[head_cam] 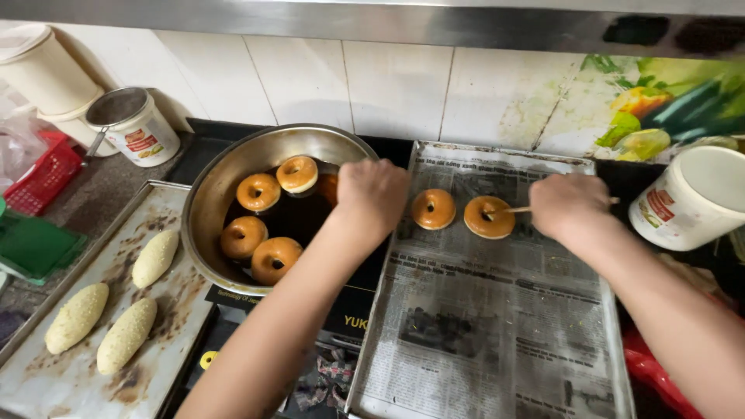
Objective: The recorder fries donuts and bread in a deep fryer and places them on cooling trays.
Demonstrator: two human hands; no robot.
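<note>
left hand (371, 194) fingers curled over pan (225, 182) rim, grip unclear | right hand (569, 205) fingers gripping stick (514, 209), tip in doughnut (489, 217)

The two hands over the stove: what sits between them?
In the head view, one fried doughnut lies on newspaper between left hand and right hand.

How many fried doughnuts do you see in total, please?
6. Four float in the pan. Two lie on the newspaper tray. The left hand may hide another in the pan.
</note>
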